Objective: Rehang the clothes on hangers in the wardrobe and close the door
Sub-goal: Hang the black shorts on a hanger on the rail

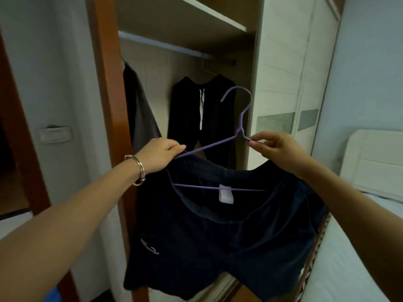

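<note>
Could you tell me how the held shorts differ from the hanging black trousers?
The shorts are short-legged, their purple hanger not yet on the rail; the black trousers are long and hang from it. Trousers show a white drawstring, shorts a white label. Both are dark.

The shorts (218, 240) hang on the hanger (241, 125), with the left hand (161, 156) on its left arm and the right hand (274, 147) on its right. Behind the hanger, trousers (192, 118) hang from the rail (163, 45) in the wardrobe (104, 83). Another garment (139, 114) hangs further left, and the wardrobe door (283, 73) and bed (359, 247) lie to the hanger's right.
</note>
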{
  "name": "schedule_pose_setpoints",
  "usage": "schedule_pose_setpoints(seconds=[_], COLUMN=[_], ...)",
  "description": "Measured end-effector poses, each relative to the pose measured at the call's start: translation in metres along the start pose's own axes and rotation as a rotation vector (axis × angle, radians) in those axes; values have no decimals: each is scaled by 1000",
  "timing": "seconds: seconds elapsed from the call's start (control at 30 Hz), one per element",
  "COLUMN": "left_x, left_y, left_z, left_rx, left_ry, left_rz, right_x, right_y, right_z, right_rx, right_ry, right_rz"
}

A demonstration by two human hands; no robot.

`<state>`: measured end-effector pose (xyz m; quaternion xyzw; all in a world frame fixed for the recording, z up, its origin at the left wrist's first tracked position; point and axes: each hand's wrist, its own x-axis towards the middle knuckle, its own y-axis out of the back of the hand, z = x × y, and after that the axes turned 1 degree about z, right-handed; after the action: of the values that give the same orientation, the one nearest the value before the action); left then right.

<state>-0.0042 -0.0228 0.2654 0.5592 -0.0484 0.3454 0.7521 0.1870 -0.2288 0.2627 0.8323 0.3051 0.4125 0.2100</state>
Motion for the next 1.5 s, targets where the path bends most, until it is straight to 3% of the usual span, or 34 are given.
schedule_pose_setpoints(seconds=[0.17, 0.43, 0.6, 0.73, 0.77, 0.9, 0.97, 1.1, 1.23, 1.4, 1.5], left_x=[60, 101, 128, 146, 151, 171, 182, 211, 251, 317, 355], left_y=[-20, -32, -48, -65, -69, -82, -88, -103, -122, -141, -154], left_z=[1, 18, 15, 5, 3, 2, 1, 0, 4, 12, 20], left_rx=[-139, -104, -346, -371, -371, -367, -376, -396, -391, -267, -219], left_ry=[-105, -349, -402, -394, -391, -403, -411, -416, -403, -399, -388], left_rz=[93, -150, -141, -85, -82, -67, -63, -77, -97, -145, -184], right_x=[26, 38, 47, 33, 31, 37, 44, 67, 97, 151, 185], right_y=[-12, -21, -20, -32, -38, -70, -83, -82, -71, -36, -11], right_z=[-3, -15, -16, -5, -5, 16, 37, 77, 117, 161, 189], right_rx=[-103, -118, -320, -732, -787, -943, -1009, -1024, -1174, -891, -739], right_ry=[-87, -204, -238, 26, 57, -43, -21, 49, 77, 13, -108], right_rz=[77, 253, 283, 394, 302, -398, -521, -423, -485, -83, -14])
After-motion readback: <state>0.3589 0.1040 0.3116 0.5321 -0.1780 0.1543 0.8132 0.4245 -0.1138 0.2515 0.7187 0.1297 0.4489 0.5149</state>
